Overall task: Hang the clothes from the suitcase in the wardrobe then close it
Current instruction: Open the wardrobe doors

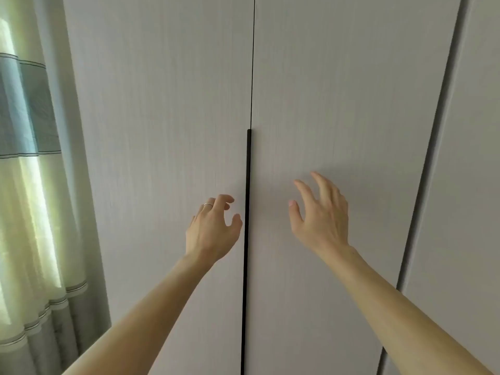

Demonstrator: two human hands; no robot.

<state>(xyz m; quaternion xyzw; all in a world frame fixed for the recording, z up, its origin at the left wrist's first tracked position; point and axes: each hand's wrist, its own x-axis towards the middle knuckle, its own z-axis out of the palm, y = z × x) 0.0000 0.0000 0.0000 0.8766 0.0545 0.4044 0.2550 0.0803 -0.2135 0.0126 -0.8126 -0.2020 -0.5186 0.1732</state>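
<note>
The pale wood-grain wardrobe (162, 104) shows two shut doors meeting at one black vertical handle strip (247, 212). Two empty hands flank the strip: the left hand (213, 231) just beside it, fingers loosely curled, the right hand (320, 217) spread before the right door (351, 104).

The way forward is blocked flat by two closed wardrobe doors, the left door (162, 131) and the right door (338, 104), met edge to edge. Only a thin seam is seen between them, filled lower down by a black handle strip (247, 171). The left hand (213, 228) is held just beside that strip, the right hand (319, 217) spread before the right door. Free room is found in front of the panels; the far left is hemmed in by a curtain (32, 158).
</note>
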